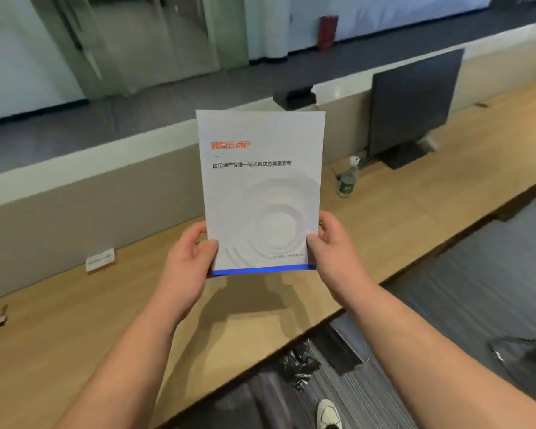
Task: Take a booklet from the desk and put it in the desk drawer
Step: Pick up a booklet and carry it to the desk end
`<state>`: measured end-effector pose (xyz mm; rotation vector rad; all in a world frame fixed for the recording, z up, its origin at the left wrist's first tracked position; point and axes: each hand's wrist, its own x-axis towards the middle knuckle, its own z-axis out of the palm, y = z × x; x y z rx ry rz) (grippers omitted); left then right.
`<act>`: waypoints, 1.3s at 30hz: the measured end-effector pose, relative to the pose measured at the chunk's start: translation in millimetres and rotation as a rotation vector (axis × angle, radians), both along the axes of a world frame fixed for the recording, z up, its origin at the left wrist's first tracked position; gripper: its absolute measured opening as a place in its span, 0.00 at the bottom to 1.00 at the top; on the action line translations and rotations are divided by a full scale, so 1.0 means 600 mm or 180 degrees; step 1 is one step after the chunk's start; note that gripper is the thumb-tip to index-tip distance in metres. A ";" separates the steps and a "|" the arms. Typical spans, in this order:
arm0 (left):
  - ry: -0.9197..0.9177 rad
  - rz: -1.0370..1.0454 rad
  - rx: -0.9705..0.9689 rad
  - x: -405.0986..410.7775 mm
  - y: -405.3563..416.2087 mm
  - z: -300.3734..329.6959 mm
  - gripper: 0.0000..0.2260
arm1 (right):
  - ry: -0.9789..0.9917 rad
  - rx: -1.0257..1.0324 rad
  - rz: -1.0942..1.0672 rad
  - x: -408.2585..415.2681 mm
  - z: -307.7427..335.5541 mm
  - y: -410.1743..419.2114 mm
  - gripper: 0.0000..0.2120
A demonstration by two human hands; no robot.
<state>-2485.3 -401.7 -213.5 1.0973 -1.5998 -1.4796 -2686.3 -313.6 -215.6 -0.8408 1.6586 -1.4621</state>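
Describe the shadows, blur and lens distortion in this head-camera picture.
Head view: the booklet, held by the left hand and right hand, throws a soft shadow on the desk; its print is slightly smeared; the wide lens bends the desk's edge; the water bottle looks blurred.

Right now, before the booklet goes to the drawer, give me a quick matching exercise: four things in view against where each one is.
Things:
1. booklet
2. water bottle
3. monitor
4. small card stand

Places:
A. on the desk by the partition, left of the hands
B. held upright above the desk, left hand and right hand at its lower corners
C. far right of the desk, screen dark
D. on the desk just left of the monitor's base

Pairs: 1-B, 2-D, 3-C, 4-A
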 end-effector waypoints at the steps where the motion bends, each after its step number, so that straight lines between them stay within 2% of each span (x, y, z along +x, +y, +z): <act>1: 0.0089 -0.0133 -0.0160 -0.029 0.005 0.030 0.12 | 0.0049 -0.0172 -0.0171 -0.022 0.032 0.020 0.16; 4: 0.0317 -0.0520 -0.0573 -0.127 0.034 0.115 0.15 | 0.0235 -0.0585 -0.0590 -0.092 0.117 0.093 0.13; 7: 0.0535 -0.0946 -0.0925 -0.231 0.082 0.185 0.16 | 0.0441 -0.0920 -0.1009 -0.165 0.178 0.178 0.14; 11: 0.0667 -0.1584 -0.1139 -0.387 0.170 0.231 0.15 | 0.0638 -0.1080 -0.1443 -0.272 0.216 0.317 0.14; 14: 0.0619 -0.1999 -0.1220 -0.502 0.239 0.231 0.16 | 0.0789 -0.1075 -0.1792 -0.350 0.216 0.419 0.13; 18: 0.0622 -0.2464 -0.1290 -0.688 0.365 0.217 0.12 | 0.0974 -0.0995 -0.2387 -0.479 0.203 0.572 0.14; 21: 0.0794 -0.2731 -0.1063 -0.825 0.464 0.201 0.12 | 0.1248 -0.0828 -0.2700 -0.583 0.188 0.670 0.14; 24: 0.0948 -0.2842 -0.0748 -0.951 0.541 0.181 0.13 | 0.1265 -0.0723 -0.2862 -0.684 0.182 0.745 0.13; 31: 0.1017 -0.2968 -0.0478 -1.190 0.597 0.152 0.14 | 0.1047 -0.0741 -0.3060 -0.906 0.167 0.805 0.15; 39: 0.0750 -0.3118 -0.0519 -1.490 0.498 0.108 0.14 | 0.0816 -0.0686 -0.3190 -1.186 0.112 0.708 0.16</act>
